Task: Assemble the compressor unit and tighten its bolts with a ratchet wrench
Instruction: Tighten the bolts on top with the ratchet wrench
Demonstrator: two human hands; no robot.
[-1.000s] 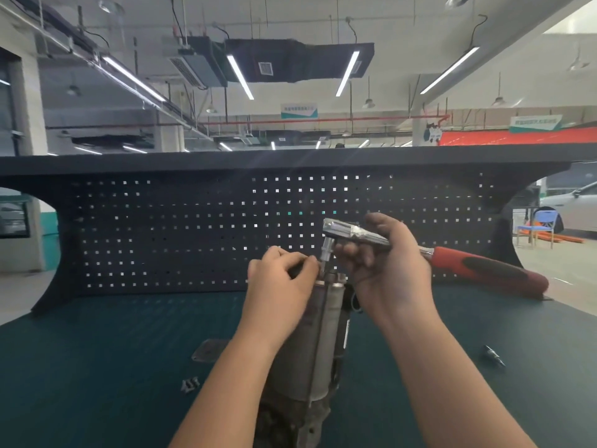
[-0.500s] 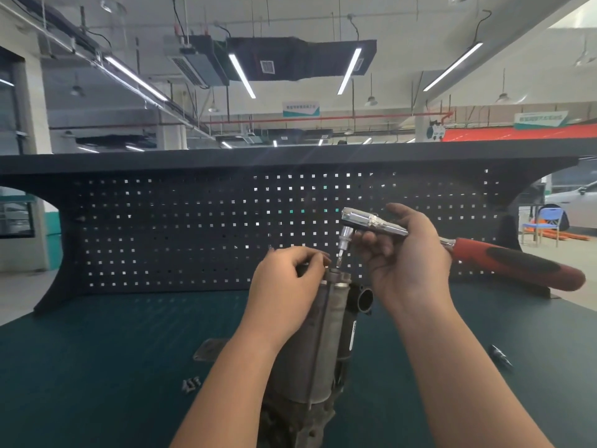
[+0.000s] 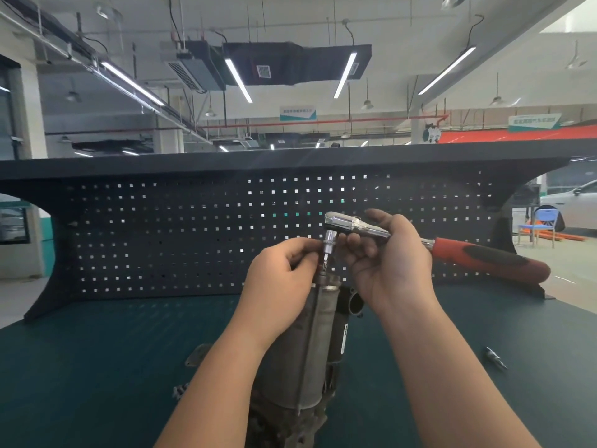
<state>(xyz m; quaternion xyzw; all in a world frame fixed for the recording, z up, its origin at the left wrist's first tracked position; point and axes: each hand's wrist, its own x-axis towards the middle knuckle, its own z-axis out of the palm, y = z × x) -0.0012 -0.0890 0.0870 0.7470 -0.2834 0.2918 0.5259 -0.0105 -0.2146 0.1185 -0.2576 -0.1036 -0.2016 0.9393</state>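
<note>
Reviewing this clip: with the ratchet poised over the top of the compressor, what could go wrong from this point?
1. The right hand grips the ratchet wrench near its head, not the red handle, so it may get little leverage.
2. The left hand has fingers right beside the bit; a slip could pinch them.
3. The compressor stands upright, steadied only by that hand, and might tip under turning force.

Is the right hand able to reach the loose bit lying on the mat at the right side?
Probably not yet: the right hand grips the ratchet wrench at the compressor. The path to the loose bit looks free.
</note>
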